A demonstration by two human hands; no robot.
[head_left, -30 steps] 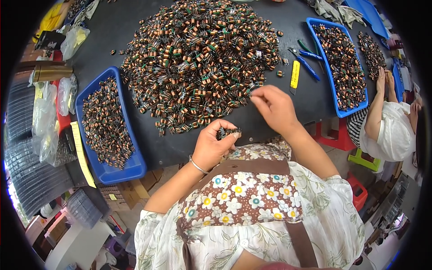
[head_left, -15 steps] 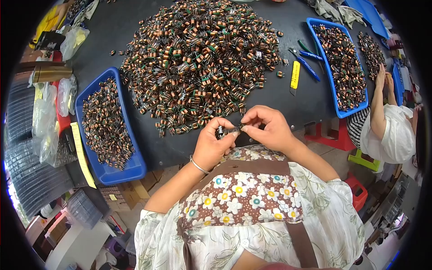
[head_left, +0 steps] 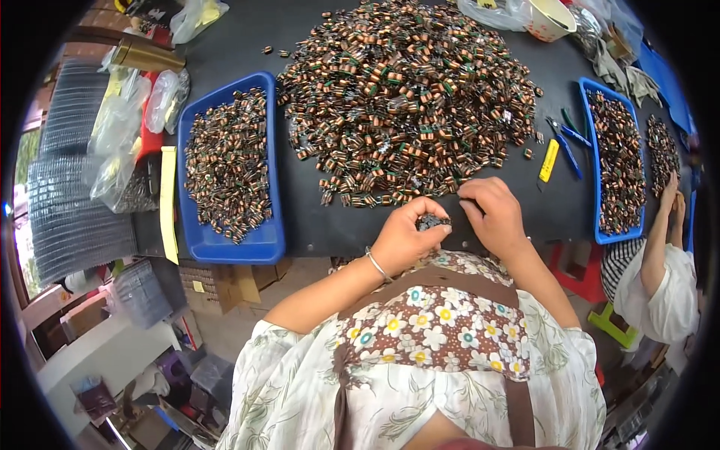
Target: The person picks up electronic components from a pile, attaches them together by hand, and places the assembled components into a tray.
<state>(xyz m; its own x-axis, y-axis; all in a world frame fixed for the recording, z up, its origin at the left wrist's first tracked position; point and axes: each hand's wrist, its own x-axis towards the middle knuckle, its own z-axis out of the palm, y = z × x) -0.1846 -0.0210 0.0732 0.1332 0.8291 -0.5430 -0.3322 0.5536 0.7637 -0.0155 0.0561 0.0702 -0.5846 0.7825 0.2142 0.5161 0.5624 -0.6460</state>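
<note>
My left hand [head_left: 411, 234] is closed around a few small dark-and-silver coil parts [head_left: 432, 222], held between thumb and fingers in front of my apron. To its right, my right hand [head_left: 495, 217] is at the front edge of a big pile of copper-wound coils [head_left: 412, 97] with metal leads. Its fingers are bent, thumb and forefinger slightly apart, and nothing shows between them. The other fingers are partly hidden. Some coils in the pile show green bands.
Blue trays of coils stand left [head_left: 276, 172] and right [head_left: 600, 225]. Beside the right tray lie a yellow cutter [head_left: 549, 160] and blue-handled pliers [head_left: 570, 156]. A bowl [head_left: 551, 21] is at the back. A co-worker's hands [head_left: 670, 191] are at a smaller pile, far right.
My right hand has come away from the parts in my left hand and moved to the pile's edge. The whole view has shifted, so the table appears farther right.
</note>
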